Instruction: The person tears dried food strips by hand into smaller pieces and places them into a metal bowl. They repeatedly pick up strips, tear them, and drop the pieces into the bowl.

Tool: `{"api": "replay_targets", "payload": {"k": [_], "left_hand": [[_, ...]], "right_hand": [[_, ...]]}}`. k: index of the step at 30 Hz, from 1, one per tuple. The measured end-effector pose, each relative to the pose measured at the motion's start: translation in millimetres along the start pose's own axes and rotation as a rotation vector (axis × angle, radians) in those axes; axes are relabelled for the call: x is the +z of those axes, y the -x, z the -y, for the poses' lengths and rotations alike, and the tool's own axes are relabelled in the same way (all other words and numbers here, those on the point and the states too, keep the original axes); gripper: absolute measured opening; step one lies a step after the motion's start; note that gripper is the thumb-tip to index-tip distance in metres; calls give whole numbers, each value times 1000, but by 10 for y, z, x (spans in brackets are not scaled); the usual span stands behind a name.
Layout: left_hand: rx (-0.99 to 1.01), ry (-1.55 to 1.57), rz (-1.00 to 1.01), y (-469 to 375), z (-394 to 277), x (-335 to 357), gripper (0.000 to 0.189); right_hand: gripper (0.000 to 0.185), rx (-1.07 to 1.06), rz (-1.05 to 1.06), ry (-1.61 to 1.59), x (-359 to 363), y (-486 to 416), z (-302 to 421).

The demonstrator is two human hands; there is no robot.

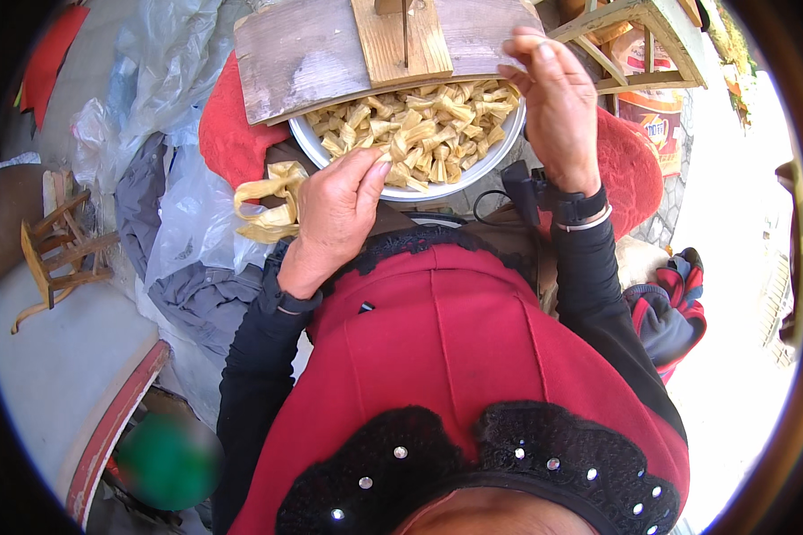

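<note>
My left hand (pixel 341 207) pinches a yellowish strip (pixel 271 204) between thumb and forefinger; its loose loops hang out to the left of the hand. Just beyond the fingertips is a white basin (pixel 465 186) heaped with small knotted pieces (pixel 435 134), which look like tofu-skin knots. A worn wooden board (pixel 301 63) covers the far part of the basin. Fixed across it is a lighter wood block (pixel 408 47) with a thin upright metal piece (pixel 405 37). My right hand (pixel 555 100) is raised by the board's right end, fingers apart, with nothing visible in it.
Clear plastic sheeting (pixel 167 60) and dark grey cloth (pixel 194 301) lie to the left, near a small wooden stool (pixel 67 247). At the right are a wooden frame (pixel 642 40), a printed bag (pixel 656 127) and a bundled garment (pixel 669 307). Red cloth (pixel 234 127) flanks the basin.
</note>
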State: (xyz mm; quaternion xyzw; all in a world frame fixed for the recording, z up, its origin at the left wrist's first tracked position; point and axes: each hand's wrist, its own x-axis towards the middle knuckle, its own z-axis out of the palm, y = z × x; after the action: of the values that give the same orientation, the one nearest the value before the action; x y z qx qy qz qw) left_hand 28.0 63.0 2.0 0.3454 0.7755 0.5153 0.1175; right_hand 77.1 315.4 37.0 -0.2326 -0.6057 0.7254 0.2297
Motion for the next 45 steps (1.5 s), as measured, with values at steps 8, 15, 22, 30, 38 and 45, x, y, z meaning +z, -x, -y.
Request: {"api": "replay_targets", "payload": {"k": [8, 15, 22, 30, 38, 45], "left_hand": [[289, -354, -8, -289, -149, -95, 15], [-126, 147, 407, -251, -48, -330, 18], [-58, 257, 328, -391, -60, -89, 19], [-228, 361, 314, -693, 34, -232, 25], [-112, 241, 135, -1147, 263, -218, 18], [-75, 20, 62, -1269, 469, -89, 11]], "right_hand": [[27, 137, 690, 592, 79, 341, -27], [29, -392, 797, 930, -42, 385, 18], [26, -680, 816, 1045, 110, 250, 128], [18, -314, 638, 792, 112, 3, 134], [13, -317, 326, 741, 291, -332, -86], [15, -330, 361, 702, 265, -413, -355]]}}
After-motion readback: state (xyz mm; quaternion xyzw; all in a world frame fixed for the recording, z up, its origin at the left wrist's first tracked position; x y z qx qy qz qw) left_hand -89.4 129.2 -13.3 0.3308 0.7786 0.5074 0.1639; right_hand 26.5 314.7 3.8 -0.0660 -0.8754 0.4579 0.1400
